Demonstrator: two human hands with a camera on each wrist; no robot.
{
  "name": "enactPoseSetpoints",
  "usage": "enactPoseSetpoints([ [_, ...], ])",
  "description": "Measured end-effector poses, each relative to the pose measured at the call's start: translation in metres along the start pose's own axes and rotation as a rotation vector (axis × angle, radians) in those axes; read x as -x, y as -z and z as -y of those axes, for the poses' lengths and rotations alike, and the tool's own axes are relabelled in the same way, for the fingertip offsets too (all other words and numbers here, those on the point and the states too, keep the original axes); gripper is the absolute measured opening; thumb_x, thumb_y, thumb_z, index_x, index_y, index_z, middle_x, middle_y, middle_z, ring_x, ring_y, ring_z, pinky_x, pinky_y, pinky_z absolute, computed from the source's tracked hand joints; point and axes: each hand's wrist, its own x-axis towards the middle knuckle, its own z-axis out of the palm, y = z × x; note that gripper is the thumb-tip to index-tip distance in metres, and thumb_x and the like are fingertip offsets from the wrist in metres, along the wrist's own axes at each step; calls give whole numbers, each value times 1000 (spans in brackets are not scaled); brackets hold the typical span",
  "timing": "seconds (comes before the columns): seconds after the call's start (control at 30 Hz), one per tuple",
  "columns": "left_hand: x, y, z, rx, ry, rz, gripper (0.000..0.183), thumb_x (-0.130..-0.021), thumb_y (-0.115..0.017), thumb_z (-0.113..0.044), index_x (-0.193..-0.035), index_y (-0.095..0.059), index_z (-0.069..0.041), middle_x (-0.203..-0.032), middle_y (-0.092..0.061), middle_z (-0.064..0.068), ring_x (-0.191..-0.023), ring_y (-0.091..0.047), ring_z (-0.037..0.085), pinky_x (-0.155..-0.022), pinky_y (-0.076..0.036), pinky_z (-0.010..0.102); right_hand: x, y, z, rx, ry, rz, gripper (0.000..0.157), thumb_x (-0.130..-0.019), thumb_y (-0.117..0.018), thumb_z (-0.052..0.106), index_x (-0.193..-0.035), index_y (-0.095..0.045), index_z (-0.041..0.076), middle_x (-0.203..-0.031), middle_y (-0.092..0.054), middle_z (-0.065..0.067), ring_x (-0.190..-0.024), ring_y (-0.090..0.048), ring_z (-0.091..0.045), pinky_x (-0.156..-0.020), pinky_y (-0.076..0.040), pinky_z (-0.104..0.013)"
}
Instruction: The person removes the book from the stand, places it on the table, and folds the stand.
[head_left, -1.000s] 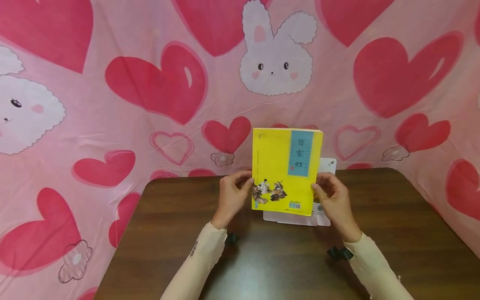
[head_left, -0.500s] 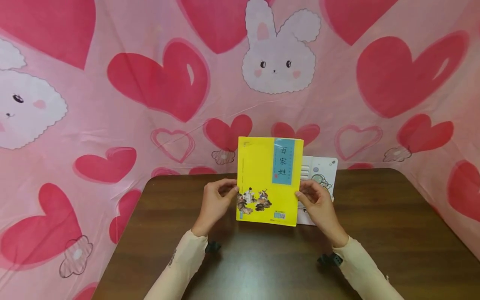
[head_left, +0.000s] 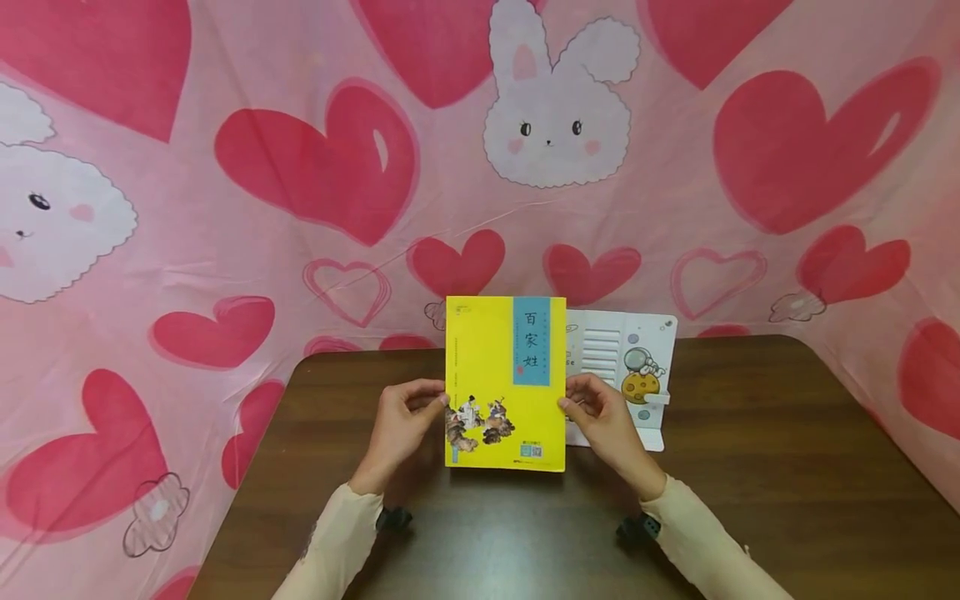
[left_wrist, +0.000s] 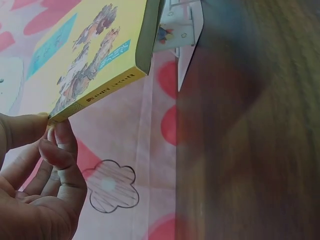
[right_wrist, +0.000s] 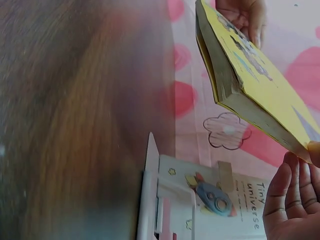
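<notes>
A yellow book (head_left: 487, 350) with a blue title panel is held upright, its front cover facing me. My left hand (head_left: 403, 425) pinches its left edge between thumb and fingers; in the left wrist view the thumb presses near the spine of the book (left_wrist: 107, 87). On the opposite edge, my right hand (head_left: 609, 423) pinches with the thumb in front and fingers behind. The right wrist view shows page edges of the closed book (right_wrist: 255, 107), raised off the table. Behind it to the right stands a white book stand (head_left: 600, 346) with an astronaut picture, partly hidden by the book.
The dark wooden table (head_left: 765, 483) spreads around and below the hands. A pink cloth (head_left: 465, 200) with hearts and rabbits hangs behind the table's far edge. In the right wrist view, the book stand (right_wrist: 215, 200) shows a rocket print and a small ledge.
Both hands have carried the yellow book left and down, towards me, away from the front of the book stand. More of the stand now shows on the right.
</notes>
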Motion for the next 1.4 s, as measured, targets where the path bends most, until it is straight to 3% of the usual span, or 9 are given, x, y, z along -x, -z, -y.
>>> enactPoseSetpoints([
  [0.53,12,25,20,-55,111,4,20,-94,-76,-10,-114,-79,-7,-114,-79,13,-97,-77,23,-93,-62,32,-3,-24,-6,-9,-49,84,21,-96,-69,0,-116,-65,-4,-107,-67,-22,-91,-62,-20,-78,-56,-19],
  [0.97,20,45,34,-48,126,11,24,-96,-74,-9,-117,-76,-1,-116,-77,18,-98,-78,23,-91,-62,29,-7,-43,-5,-3,-100,147,23,-94,-72,1,-115,-65,-6,-104,-67,-22,-86,-62,-22,-75,-56,-18],
  [1.13,23,50,38,-58,141,16,23,-96,-73,-7,-117,-76,2,-114,-78,19,-94,-77,17,-90,-62,26,-7,-51,-2,14,-145,144,21,-93,-74,2,-112,-67,-4,-103,-69,-19,-83,-61,-21,-73,-54,-18],
  [1.4,23,55,42,-68,161,30,24,-96,-73,-6,-118,-75,3,-115,-77,20,-97,-77,23,-91,-62,28,-7,-58,-5,56,-193,134,18,-91,-76,2,-108,-71,-1,-98,-72,-14,-78,-64,-18,-71,-55,-20],
])
